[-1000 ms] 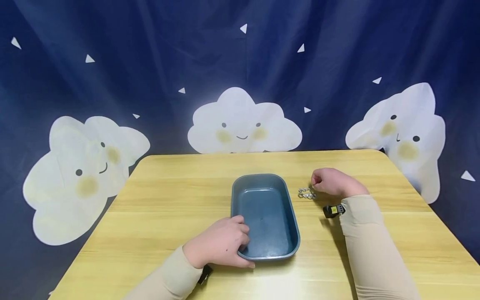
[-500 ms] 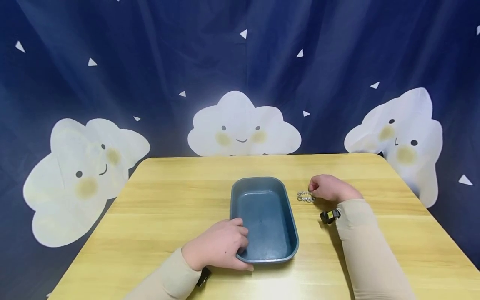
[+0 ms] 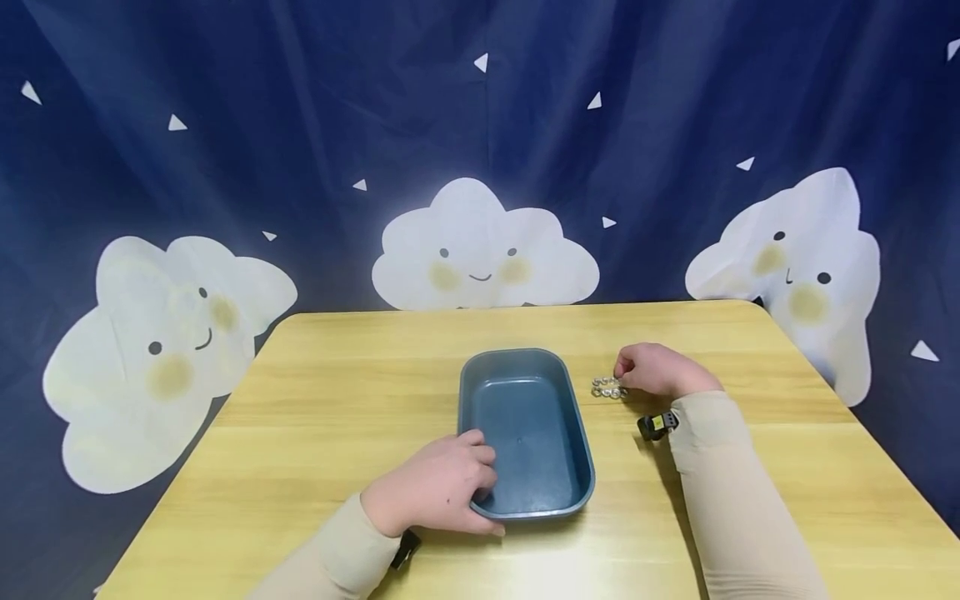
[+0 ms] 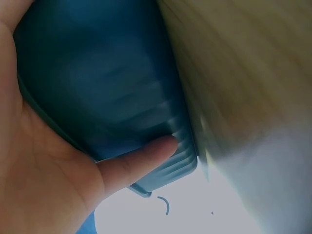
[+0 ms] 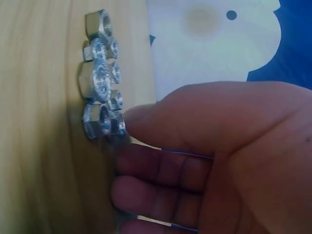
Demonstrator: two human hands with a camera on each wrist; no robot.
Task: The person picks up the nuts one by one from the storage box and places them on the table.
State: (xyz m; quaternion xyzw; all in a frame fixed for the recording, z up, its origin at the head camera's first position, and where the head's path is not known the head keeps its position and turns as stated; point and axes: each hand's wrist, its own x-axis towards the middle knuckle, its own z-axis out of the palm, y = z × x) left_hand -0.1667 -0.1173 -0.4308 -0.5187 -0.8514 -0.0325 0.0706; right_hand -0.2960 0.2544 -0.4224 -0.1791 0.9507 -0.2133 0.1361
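Observation:
A dark blue-green plastic bin (image 3: 525,433) stands on the table, with its inside bare. My left hand (image 3: 438,483) grips its near left corner: the fingers bend over the rim and the thumb (image 4: 141,163) presses the ribbed outer wall. Right of the bin, several silver metal nuts (image 3: 606,392) lie in two short rows, larger hex nuts (image 5: 92,80) in one and smaller ones in the other. Over the right end of these rows, my right hand (image 3: 660,369) pinches a small nut (image 5: 122,125) between thumb and forefinger. That nut is partly hidden by the thumb; the other fingers are curled.
The light wood-grain table (image 3: 345,392) has rounded far corners. Behind it hangs a dark blue curtain (image 3: 315,108) printed with white clouds. A small black camera (image 3: 657,425) is strapped to the right wrist.
My right hand has come down and slightly left, its fingertips now at the end of the small nuts' row. The left hand keeps its grip on the bin, which has not moved.

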